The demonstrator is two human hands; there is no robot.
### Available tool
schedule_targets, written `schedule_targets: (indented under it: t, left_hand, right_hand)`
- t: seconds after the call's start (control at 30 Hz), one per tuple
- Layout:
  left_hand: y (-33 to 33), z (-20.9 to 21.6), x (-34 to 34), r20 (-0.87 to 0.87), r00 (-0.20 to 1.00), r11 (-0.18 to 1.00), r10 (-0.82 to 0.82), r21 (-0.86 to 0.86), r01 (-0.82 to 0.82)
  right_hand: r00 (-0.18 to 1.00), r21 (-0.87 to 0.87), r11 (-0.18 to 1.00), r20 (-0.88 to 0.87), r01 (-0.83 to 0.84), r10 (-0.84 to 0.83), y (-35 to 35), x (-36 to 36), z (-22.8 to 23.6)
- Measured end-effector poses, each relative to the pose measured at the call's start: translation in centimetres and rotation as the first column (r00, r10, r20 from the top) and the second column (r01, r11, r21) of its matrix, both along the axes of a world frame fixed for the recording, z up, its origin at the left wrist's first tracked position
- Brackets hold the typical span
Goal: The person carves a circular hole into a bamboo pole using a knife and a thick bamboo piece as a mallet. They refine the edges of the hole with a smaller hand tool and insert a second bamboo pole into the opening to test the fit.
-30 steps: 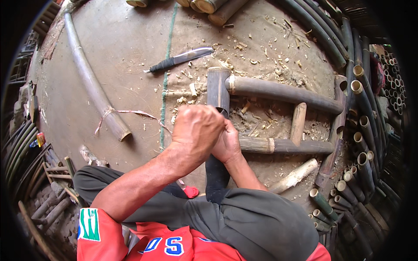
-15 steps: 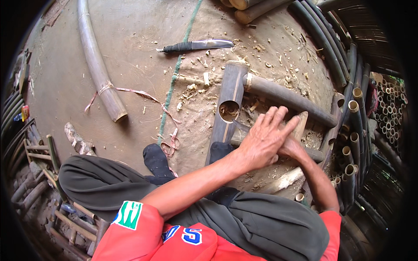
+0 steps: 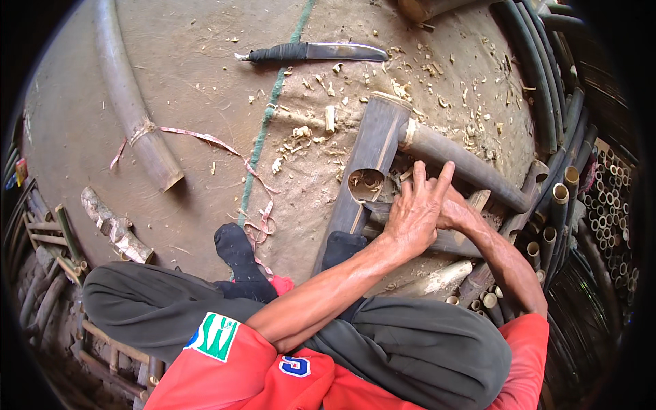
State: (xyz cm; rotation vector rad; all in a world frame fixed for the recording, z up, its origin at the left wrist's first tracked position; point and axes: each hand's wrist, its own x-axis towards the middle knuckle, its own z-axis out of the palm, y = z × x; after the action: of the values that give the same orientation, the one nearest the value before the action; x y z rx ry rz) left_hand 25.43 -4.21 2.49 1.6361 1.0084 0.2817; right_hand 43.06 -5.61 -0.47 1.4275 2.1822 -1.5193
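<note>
The dirt floor carries a knife at twelve o'clock, a bamboo pole at ten, wood chips and a bamboo frame at centre.

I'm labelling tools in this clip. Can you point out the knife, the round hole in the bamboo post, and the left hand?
knife (image 3: 345,51), head view, on the blade.
round hole (image 3: 366,184), head view, on its opening.
left hand (image 3: 418,212), head view, on the back of the hand.
</note>
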Motion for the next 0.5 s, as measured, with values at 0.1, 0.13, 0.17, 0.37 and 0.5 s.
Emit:
schedule_targets:
  t: [0.1,0.13,0.17,0.37,0.5]
  left_hand:
    - [1.6,-0.3,-1.0,-0.003,0.949,0.938,-0.316,-0.154,0.312]
    - [2.2,-0.5,-1.4,-0.001,0.92,0.903,-0.391,-0.194,0.383]
    - [2.6,-0.5,-1.8,0.007,0.883,0.857,-0.469,-0.239,0.457]
    - [-0.9,0.4,-0.7,0.111,0.98,0.986,0.166,0.01,-0.168]
    - [-0.6,0.6,-2.4,0.091,0.995,0.999,-0.049,-0.007,0.05]
  right_hand:
    - [0.926,-0.221,0.921,-0.133,0.32,-0.354,-3.8,-1.0,-1.1]
    - [0.892,-0.284,0.881,-0.142,0.379,-0.43,-4.3,-1.3,-1.8]
    - [0.915,-0.292,0.887,-0.081,0.357,-0.395,-3.2,-1.8,-0.8]
    - [0.987,0.061,0.991,0.11,-0.122,0.115,2.7,-1.4,2.6]
    - [0.998,-0.011,0.999,-0.021,0.053,-0.054,-1.3,-1.9,1.2]
